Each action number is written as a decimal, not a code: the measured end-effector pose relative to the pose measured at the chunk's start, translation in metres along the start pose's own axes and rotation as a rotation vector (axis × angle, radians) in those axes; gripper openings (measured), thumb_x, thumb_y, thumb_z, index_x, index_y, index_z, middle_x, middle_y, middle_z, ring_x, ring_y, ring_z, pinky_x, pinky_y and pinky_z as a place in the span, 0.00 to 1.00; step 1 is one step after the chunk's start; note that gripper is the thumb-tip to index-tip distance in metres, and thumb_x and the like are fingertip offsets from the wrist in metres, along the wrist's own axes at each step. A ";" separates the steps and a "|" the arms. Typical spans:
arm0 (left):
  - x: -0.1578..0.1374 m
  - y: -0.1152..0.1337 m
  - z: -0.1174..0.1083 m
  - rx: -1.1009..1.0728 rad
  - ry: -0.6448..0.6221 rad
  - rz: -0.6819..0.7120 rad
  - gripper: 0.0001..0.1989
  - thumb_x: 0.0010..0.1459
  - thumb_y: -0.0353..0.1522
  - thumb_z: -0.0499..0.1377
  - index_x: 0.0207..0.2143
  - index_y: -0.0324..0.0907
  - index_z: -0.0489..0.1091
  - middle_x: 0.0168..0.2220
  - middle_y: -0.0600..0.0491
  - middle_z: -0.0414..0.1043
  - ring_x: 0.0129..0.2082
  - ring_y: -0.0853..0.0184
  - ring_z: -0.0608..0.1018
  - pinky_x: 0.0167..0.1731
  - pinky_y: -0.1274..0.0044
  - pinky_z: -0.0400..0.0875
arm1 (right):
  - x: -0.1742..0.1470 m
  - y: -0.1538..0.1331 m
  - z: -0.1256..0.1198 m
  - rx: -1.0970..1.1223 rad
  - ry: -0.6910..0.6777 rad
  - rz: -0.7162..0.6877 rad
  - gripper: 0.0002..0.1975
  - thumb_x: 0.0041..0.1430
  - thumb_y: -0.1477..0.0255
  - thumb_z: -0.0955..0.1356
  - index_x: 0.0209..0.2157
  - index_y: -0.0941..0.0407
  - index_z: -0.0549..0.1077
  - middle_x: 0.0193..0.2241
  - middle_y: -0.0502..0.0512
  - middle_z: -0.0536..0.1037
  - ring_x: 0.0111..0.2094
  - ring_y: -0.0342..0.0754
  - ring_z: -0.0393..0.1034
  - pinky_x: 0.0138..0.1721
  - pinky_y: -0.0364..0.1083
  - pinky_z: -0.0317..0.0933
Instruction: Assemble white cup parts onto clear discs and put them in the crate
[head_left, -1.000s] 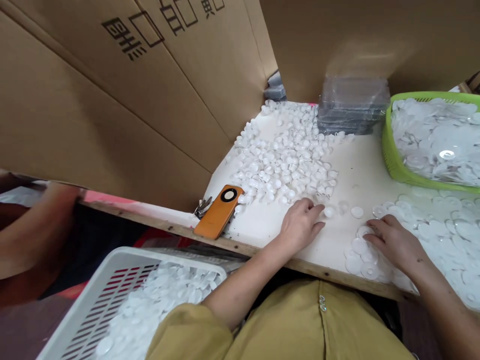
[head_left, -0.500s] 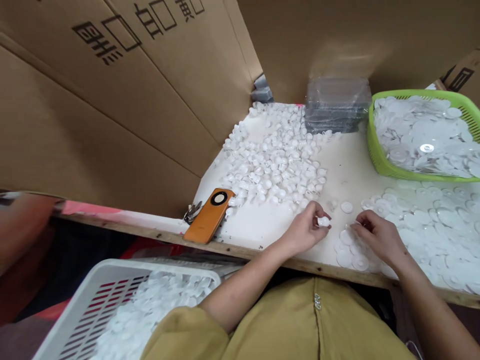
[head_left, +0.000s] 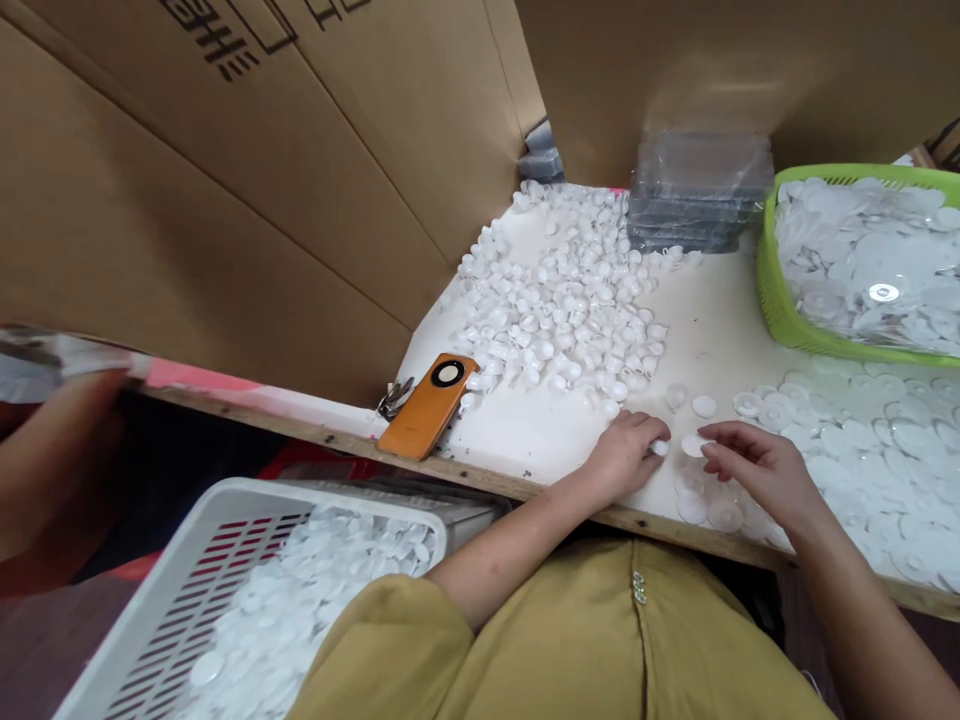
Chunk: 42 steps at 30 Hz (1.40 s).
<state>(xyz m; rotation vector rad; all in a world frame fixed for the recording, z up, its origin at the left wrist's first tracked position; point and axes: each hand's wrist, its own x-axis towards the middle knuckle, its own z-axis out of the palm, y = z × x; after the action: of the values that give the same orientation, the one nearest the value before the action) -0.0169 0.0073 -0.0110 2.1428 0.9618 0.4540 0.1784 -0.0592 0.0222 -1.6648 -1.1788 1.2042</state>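
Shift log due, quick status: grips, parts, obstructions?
Left grip pinching white piece. Right grip holding white disc. Phone off left, clear of both.

A workshop, this was, and a busy one: loose white plastic fittings (head_left: 559, 310) lay heaped by the hundred across the counter (head_left: 716, 305), with flat translucent discs (head_left: 885, 450) spread thick on the right! More filled a green basket (head_left: 774, 310), and down below, a slotted white crate (head_left: 330, 495) brimmed with white pieces too. Big printed cardboard (head_left: 285, 210) walled off the left, a plastic-wrapped stack (head_left: 697, 195) stood at the back, and beyond the cardboard, there was another person's arm (head_left: 56, 465)!
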 end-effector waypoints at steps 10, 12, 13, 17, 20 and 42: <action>-0.002 -0.009 -0.001 0.123 0.007 -0.110 0.08 0.53 0.33 0.61 0.36 0.41 0.73 0.33 0.51 0.72 0.35 0.64 0.73 0.37 0.76 0.67 | 0.035 -0.001 0.031 -0.008 -0.176 0.140 0.13 0.45 0.63 0.72 0.30 0.56 0.71 0.22 0.49 0.74 0.22 0.44 0.68 0.22 0.43 0.63; -0.001 -0.010 0.001 0.120 0.021 -0.102 0.08 0.54 0.35 0.61 0.34 0.41 0.73 0.31 0.51 0.72 0.35 0.64 0.73 0.36 0.76 0.67 | 0.041 -0.004 0.037 -0.052 -0.210 0.188 0.11 0.44 0.64 0.72 0.28 0.56 0.70 0.20 0.48 0.73 0.21 0.44 0.68 0.21 0.43 0.63; 0.000 -0.011 0.001 0.121 0.024 -0.097 0.08 0.54 0.36 0.61 0.34 0.41 0.73 0.31 0.51 0.72 0.35 0.64 0.73 0.36 0.76 0.67 | 0.044 -0.005 0.039 -0.077 -0.218 0.206 0.11 0.44 0.65 0.72 0.27 0.55 0.70 0.19 0.48 0.73 0.21 0.44 0.68 0.21 0.42 0.63; 0.000 -0.011 0.002 0.128 0.016 -0.108 0.09 0.56 0.37 0.59 0.33 0.40 0.73 0.30 0.50 0.72 0.34 0.64 0.74 0.36 0.75 0.67 | 0.051 -0.006 0.041 -0.188 -0.249 0.233 0.09 0.44 0.67 0.71 0.26 0.55 0.68 0.18 0.47 0.72 0.20 0.44 0.69 0.19 0.41 0.61; -0.001 -0.010 -0.006 0.127 -0.013 -0.107 0.09 0.54 0.36 0.59 0.33 0.40 0.73 0.31 0.50 0.73 0.35 0.63 0.74 0.36 0.75 0.67 | 0.055 -0.005 0.039 -0.221 -0.275 0.228 0.10 0.44 0.67 0.71 0.26 0.54 0.67 0.17 0.46 0.71 0.19 0.44 0.68 0.18 0.41 0.60; -0.015 0.001 -0.052 -0.064 -0.185 -0.172 0.06 0.53 0.33 0.59 0.28 0.41 0.65 0.28 0.56 0.65 0.29 0.69 0.70 0.31 0.79 0.62 | 0.048 -0.019 0.022 -0.326 -0.239 0.029 0.10 0.52 0.61 0.68 0.30 0.54 0.69 0.23 0.47 0.73 0.19 0.43 0.68 0.22 0.42 0.60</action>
<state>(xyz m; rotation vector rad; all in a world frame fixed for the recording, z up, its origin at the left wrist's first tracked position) -0.0558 0.0208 0.0240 1.9858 1.0017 0.1957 0.1590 -0.0069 0.0214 -1.8127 -1.5720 1.3100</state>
